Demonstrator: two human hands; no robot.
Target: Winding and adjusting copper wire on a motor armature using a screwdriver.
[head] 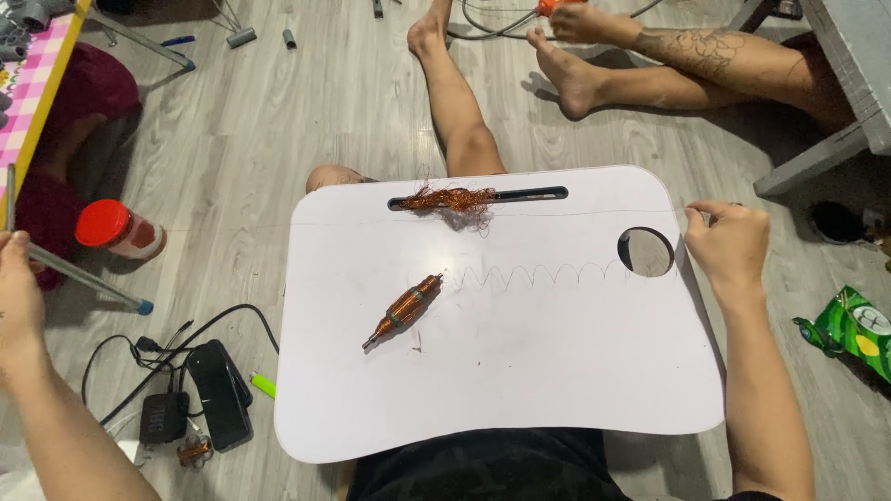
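Observation:
A white lap tray [520, 371] rests over my legs. On it lies a small motor armature [406, 309] wound with copper, tilted toward the upper right. From its tip a curly strand of copper wire [538, 275] runs toward the tray's round hole [646, 251]. A tangle of copper wire [452, 199] sits on the slot at the tray's far edge. My right hand [729, 246] pinches one end of a thin taut wire [371, 221] that crosses the tray. My left hand [17, 288], closed at the frame's left edge, seems to hold the other end.
On the wooden floor at left are a red-capped jar [116, 229], a dark phone [220, 391], a small black box [164, 417], cables and a green lighter [264, 384]. A green snack bag [852, 329] lies at right. Another person's bare feet [566, 74] are ahead.

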